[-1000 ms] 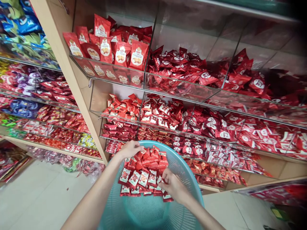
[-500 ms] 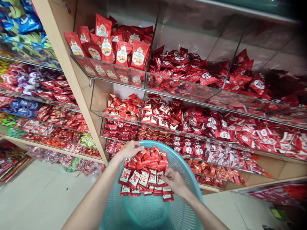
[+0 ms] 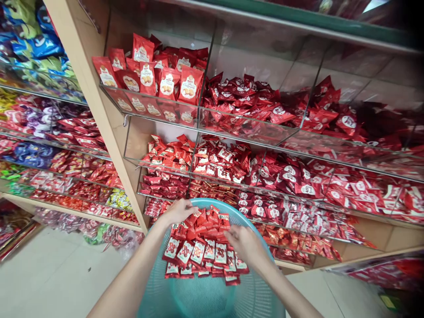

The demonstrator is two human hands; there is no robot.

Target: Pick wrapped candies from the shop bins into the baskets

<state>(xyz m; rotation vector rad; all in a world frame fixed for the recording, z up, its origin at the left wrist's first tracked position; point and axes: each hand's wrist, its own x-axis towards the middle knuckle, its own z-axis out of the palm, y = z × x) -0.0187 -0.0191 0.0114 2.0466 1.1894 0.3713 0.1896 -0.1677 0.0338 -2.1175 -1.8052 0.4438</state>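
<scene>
A teal mesh basket (image 3: pixel 261 289) stands below the shelves. At its far side lies a pile of small red candy packets (image 3: pixel 207 227), the upper ones printed with black characters. Nearer me, rows of red packets with white panels (image 3: pixel 198 251) overlap one another; what holds them up is hidden. My left hand (image 3: pixel 180 212) is at the pile's far left corner, its fingers closed on the edge of a packet. My right hand (image 3: pixel 247 245) comes in from the right, fingertips pinched at a red packet (image 3: pixel 224 220) on the pile's right side.
Clear-fronted shelves (image 3: pixel 238 128) full of red packets rise behind the basket. Larger red biscuit bags (image 3: pixel 170 84) stand upper left. A wooden upright (image 3: pixel 96 115) divides off another rack with coloured sweets (image 3: pixel 36 150). Bagged goods (image 3: pixel 109 234) lie low on the left, above the tiled floor (image 3: pixel 59 269).
My right hand has moved up a little, from the white-panel rows to the packets with characters. More white-panel packets show at the right end. My left hand stays at the corner; the view has tilted slightly upward.
</scene>
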